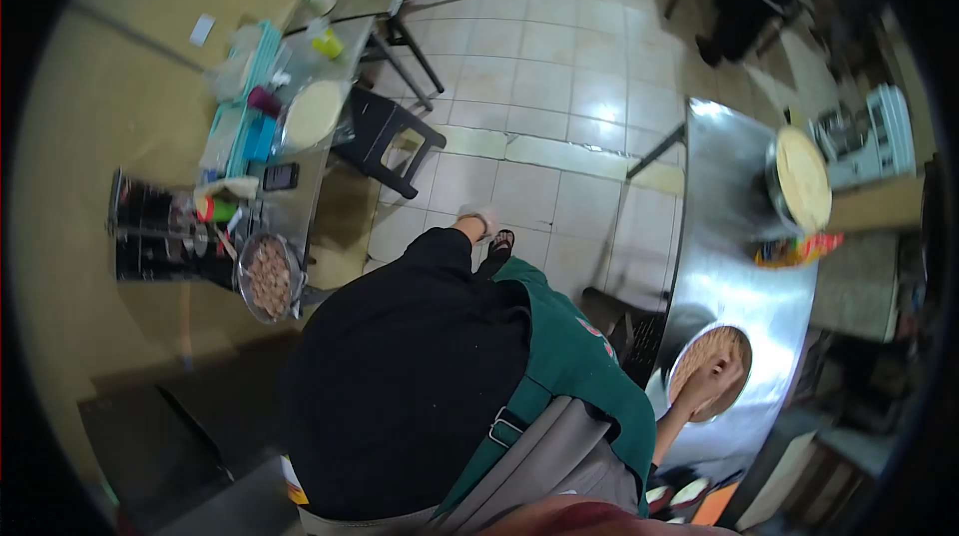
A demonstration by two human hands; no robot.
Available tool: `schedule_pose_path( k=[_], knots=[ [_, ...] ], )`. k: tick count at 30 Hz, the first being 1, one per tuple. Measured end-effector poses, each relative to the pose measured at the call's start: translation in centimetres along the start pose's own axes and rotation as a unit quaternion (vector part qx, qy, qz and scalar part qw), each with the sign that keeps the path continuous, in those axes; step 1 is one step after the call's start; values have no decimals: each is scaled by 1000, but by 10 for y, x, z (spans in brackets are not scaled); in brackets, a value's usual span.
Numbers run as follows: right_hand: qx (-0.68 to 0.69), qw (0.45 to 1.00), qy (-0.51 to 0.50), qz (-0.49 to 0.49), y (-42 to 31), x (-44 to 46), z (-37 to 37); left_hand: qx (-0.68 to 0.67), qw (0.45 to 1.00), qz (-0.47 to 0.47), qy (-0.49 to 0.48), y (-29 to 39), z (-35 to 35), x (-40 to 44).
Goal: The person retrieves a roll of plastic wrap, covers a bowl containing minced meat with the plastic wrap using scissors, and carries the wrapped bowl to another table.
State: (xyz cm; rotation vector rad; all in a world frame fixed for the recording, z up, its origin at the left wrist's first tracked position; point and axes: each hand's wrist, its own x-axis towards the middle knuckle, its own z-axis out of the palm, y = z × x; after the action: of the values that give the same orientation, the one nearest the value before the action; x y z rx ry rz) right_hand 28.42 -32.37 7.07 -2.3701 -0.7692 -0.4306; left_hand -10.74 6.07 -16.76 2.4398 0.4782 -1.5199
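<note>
My right hand (711, 386) is inside a round metal bowl (748, 398) of light brown crumbly material (699, 356) on the steel table at the right. Its fingers are curled and pressed together; what is in them is too small to name. My left hand (479, 223) hangs below the black sleeve (430, 254) over the tiled floor, near a sandalled foot (502, 239). It is blurred by motion, so its fingers cannot be made out.
Farther along the steel table (714, 191) sit a large bowl of pale dough (802, 179) and a colourful packet (797, 250). At the left are a bowl of brownish pieces (269, 279), a phone (281, 176) and a black stool (385, 136). Another person (744, 11) is at the upper right.
</note>
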Motion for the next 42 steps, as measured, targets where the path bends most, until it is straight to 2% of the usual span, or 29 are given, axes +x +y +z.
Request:
schedule_pose_path(
  k=[1, 3, 4, 5, 6, 7, 9, 10, 11, 13, 14, 15, 17, 18, 20, 22, 23, 24, 25, 26, 27, 28, 30, 33, 36, 37, 38, 39, 42],
  knots=[
    [-18, 994, -56, -90, -19, 8, 17, -25, 1000, -11, 12, -10, 15, -12],
    [124, 970, -207, -37, -89, 10, 49, -190, 975, -113, -26, -21, 40, -47],
    [123, 944, -299, -62, -111, 11, 71, -219, 968, -125, -20, -23, 49, -62],
    [116, 910, -387, -87, -133, 11, 92, -335, 928, -146, 73, -23, 53, -78],
    [81, 875, -452, -154, -164, 10, 107, -440, 867, -167, 166, -25, 62, -89],
    [42, 832, -509, -217, -196, 6, 122, -461, 852, -179, 173, -30, 88, -75],
    [44, 746, -565, -350, -251, -4, 155, -482, 838, -125, 225, -40, 142, -25],
    [47, 721, -573, -387, -278, -10, 171, -505, 795, -111, 316, -39, 153, -43],
    [46, 715, -571, -401, -306, -15, 187, -513, 786, -118, 323, -42, 159, -57],
    [82, 665, -603, -433, -354, -24, 213, -685, 593, -54, 421, -53, 179, -53],
    [82, 662, -600, -441, -372, -26, 227, -895, 304, -16, 326, -64, 180, -56],
    [64, 647, -610, -453, -387, -26, 243, -894, 300, -15, 334, -77, 183, -58],
    [48, 633, -613, -471, -404, -27, 284, -780, 318, -4, 539, -111, 193, -67],
    [54, 628, -611, -479, -400, -27, 313, -843, 230, 31, 485, -128, 170, -129],
    [80, 625, -623, -464, -385, -23, 367, -660, 356, -120, 651, -163, 138, -192],
    [100, 638, -632, -429, -368, -13, 394, -581, 423, -209, 663, -208, 99, -277],
    [5, 632, -672, -386, -352, -4, 413, -567, 378, -175, 710, -240, 98, -279],
    [-2, 625, -686, -372, -323, 1, 443, -577, 368, -180, 707, -262, 81, -306],
    [38, 619, -646, -445, -278, 5, 485, -534, 361, -202, 737, -298, 79, -306],
    [-57, 618, -699, -355, -290, 21, 455, -504, 347, -196, 766, -340, 84, -302],
    [-56, 618, -698, -359, -302, 31, 468, -510, 326, -162, 779, -355, 62, -335],
    [-48, 627, -699, -341, -291, 37, 470, -449, 393, -249, 763, -379, 45, -359],
    [-29, 644, -703, -300, -297, 41, 487, -361, 440, -350, 744, -421, 12, -392],
    [-1, 668, -707, -232, -320, 98, 531, -281, 419, -356, 786, -490, -27, -407],
    [33, 687, -709, -159, -350, 153, 565, -192, 446, -406, 774, -564, -57, -403],
    [41, 692, -709, -134, -327, 161, 564, -191, 450, -403, 774, -576, -69, -402],
    [53, 697, -706, -112, -316, 170, 563, -248, 446, -397, 763, -590, -85, -406],
    [67, 703, -702, -91, -328, 179, 577, -302, 440, -391, 750, -607, -97, -410],
    [101, 711, -696, -20, -357, 193, 604, -293, 465, -423, 720, -661, -112, -403]
  ],
)
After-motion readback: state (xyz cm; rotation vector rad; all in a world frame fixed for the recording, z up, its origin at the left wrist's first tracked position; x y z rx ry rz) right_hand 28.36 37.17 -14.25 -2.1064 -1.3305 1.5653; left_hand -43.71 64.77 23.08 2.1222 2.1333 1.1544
